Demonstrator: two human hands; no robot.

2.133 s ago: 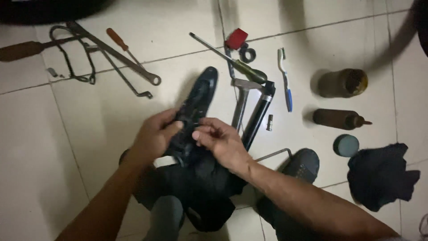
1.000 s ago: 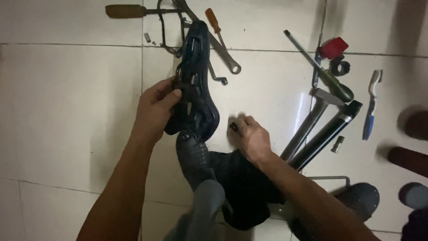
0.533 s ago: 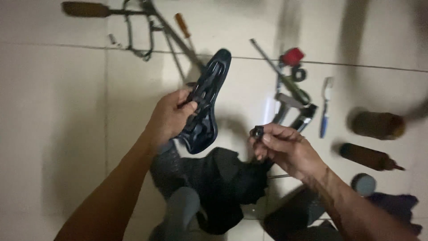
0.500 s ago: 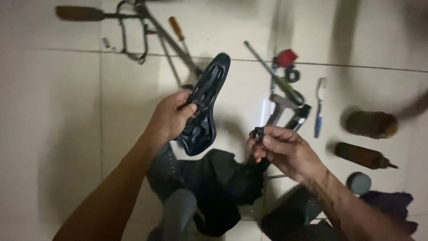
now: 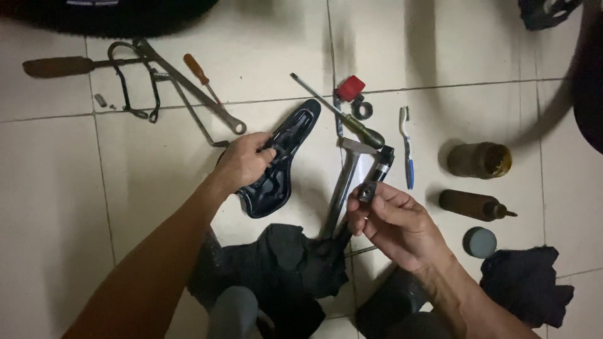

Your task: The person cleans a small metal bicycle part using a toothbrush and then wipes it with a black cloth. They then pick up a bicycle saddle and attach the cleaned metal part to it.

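Saddle (image 5: 276,166) in left hand (image 5: 242,164), toothbrush (image 5: 406,147) and perhaps hammer (image 5: 345,179) nearby

Containers, placed relative to the toothbrush (image 5: 406,145) on the floor:
- Jar (image 5: 478,160), round, dark amber-brown, lying on its side just right of the toothbrush; yellowish mouth facing right.
- Bottle (image 5: 472,204), dark brown with a nozzle tip, on its side, below the jar.
- Round grey lid (image 5: 480,242), below the bottle.

No labels, signs or screens can be made out.

Both hands (image 5: 242,164) are bare, forearms sleeveless, with no rings or watch.
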